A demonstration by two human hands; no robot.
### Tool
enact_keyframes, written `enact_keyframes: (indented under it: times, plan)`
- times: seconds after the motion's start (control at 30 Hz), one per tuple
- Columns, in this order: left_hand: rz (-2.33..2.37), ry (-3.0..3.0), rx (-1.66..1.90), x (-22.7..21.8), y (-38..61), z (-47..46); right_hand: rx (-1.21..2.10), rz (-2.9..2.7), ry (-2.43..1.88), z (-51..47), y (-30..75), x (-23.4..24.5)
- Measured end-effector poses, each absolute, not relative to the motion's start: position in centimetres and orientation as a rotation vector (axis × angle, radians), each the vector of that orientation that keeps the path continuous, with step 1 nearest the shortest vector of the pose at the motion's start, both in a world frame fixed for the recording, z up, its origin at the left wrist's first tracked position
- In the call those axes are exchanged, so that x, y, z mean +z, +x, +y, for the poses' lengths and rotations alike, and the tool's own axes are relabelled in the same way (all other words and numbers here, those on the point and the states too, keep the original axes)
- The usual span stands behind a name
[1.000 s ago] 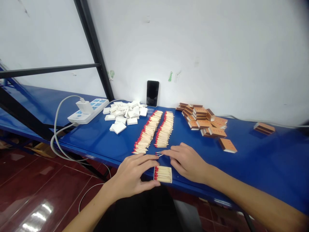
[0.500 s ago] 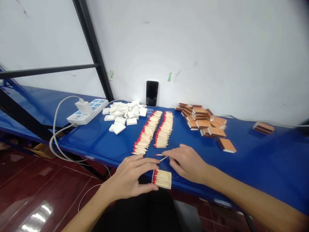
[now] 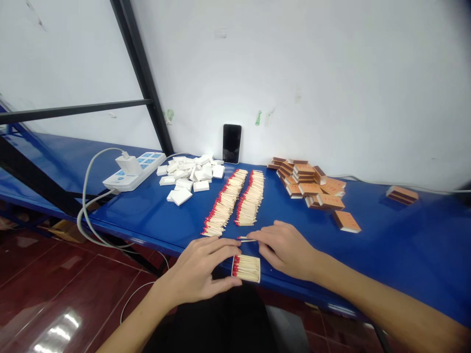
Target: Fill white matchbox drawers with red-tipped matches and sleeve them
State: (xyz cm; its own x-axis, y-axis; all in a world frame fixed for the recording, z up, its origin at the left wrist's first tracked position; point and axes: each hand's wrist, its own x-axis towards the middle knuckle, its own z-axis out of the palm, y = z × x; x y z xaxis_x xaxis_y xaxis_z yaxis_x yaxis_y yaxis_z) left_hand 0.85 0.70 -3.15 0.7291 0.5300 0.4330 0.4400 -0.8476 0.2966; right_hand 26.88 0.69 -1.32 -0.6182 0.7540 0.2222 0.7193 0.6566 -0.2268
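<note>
My left hand (image 3: 200, 269) grips a small white matchbox tray (image 3: 259, 277) by its left end, thumb below and fingers above. Red-headed matches (image 3: 247, 268) fill the tray, heads toward the left hand. Just above it my right hand (image 3: 285, 247) is closed, its fingertips at two loose matches (image 3: 247, 240) beside the left index finger; how firmly they are pinched is partly hidden. Beyond the hands, two long rows of matches, a left row (image 3: 225, 203) and a right row (image 3: 250, 198), lie on the blue table (image 3: 154, 215), red heads to the left.
White trays (image 3: 195, 171) are heaped at the back left, near a power strip (image 3: 136, 171) with a plugged-in charger and cable. A phone (image 3: 231, 143) leans on the wall. Orange-brown matchbox sleeves (image 3: 309, 184) are piled right, with others (image 3: 402, 194) farther right. The table's front edge runs beneath the hands.
The slanted loose match near the fingertips now lies almost level, close to the other one. The tray has shifted up slightly, and both hands have stayed nearly in place.
</note>
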Motion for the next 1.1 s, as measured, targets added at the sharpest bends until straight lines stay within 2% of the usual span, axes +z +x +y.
enact_keyframes:
  times: [1.1]
  plan:
    - [0.818,2.747,0.616,-2.80,0.70,0.28,0.175,-2.605,-1.184,0.42,26.76,-0.95]
